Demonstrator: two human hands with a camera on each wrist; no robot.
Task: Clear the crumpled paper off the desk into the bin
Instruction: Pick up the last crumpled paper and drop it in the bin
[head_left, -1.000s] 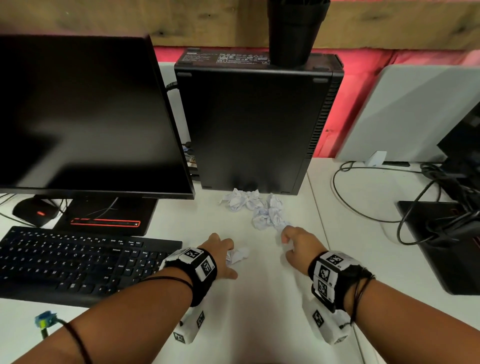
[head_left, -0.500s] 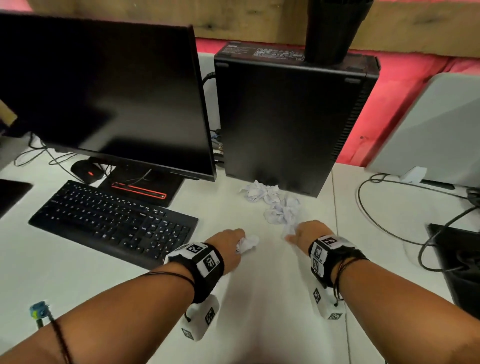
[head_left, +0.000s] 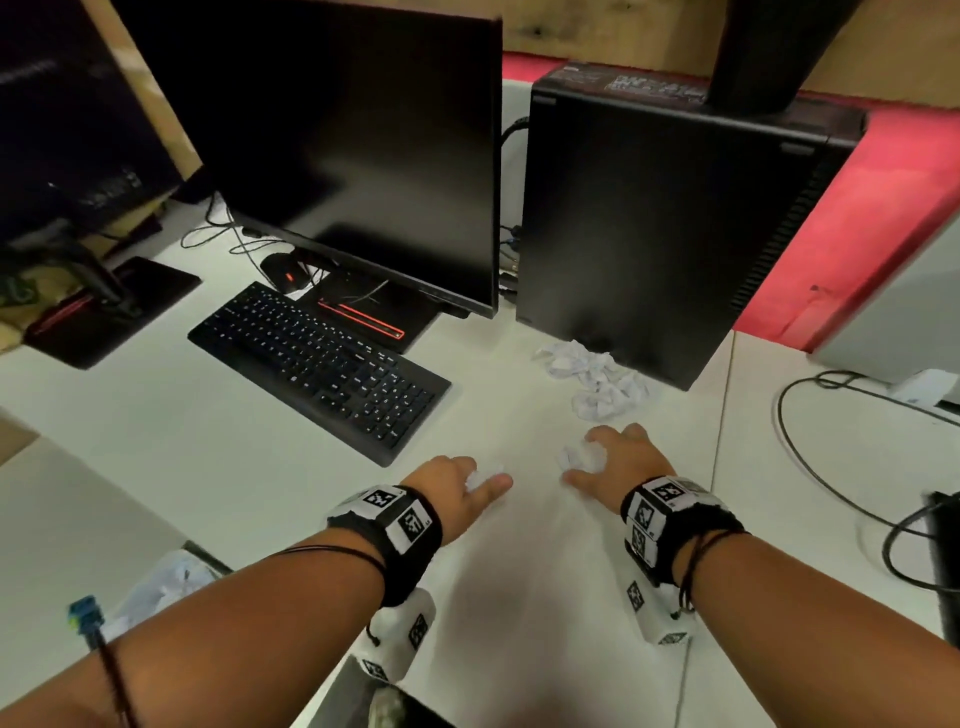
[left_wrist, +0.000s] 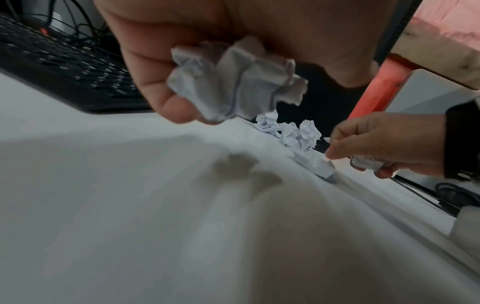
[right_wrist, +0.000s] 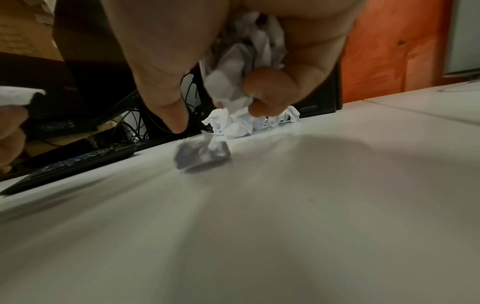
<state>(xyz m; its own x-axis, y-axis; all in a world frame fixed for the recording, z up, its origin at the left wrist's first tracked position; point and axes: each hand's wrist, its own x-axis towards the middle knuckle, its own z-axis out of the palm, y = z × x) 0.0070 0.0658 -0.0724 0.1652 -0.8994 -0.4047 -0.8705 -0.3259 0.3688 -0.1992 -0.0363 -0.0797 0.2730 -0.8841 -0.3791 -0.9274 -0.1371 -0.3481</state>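
Note:
My left hand (head_left: 483, 480) grips one white crumpled paper ball (left_wrist: 233, 82) just above the white desk (head_left: 519, 597). To its right, my right hand (head_left: 582, 462) holds another crumpled ball (right_wrist: 246, 61) between curled fingers and thumb. A small blurred paper ball (right_wrist: 202, 153) lies on the desk under the right hand. A pile of several crumpled papers (head_left: 597, 379) sits farther back, against the black computer tower (head_left: 649, 234). The bin (head_left: 205, 553), holding pale paper, shows below the desk's front edge at the lower left, under my left forearm.
A black keyboard (head_left: 322, 364) lies left of the hands, with a dark monitor (head_left: 353, 145) and a mouse (head_left: 283, 270) behind it. Black cables (head_left: 831, 467) loop over the desk on the right. A second monitor stand (head_left: 104, 306) is at the far left.
Both hands have drawn back from the pile toward me, each carrying a paper ball. The view has swung left, so the bin now shows at the lower left.

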